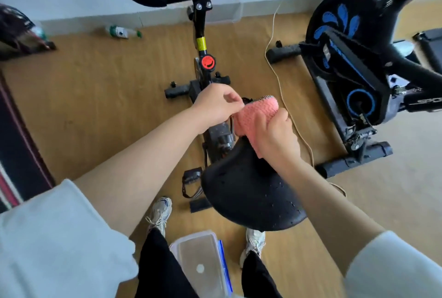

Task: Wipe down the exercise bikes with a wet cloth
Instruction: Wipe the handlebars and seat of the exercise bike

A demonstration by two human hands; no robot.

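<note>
The near bike (203,41) looks heavy and rigid, its saddle (244,192) speckled with drops. Over the saddle's nose is the bunched pink cloth (253,113), soft, light, likely damp, best held by a fold. The right hand (277,137) grips it; the left hand (217,106) pinches its edge.

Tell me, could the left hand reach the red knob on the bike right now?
Probably yes. The left hand is close to the red knob with nothing between them, though it is busy pinching the pink cloth.
</note>
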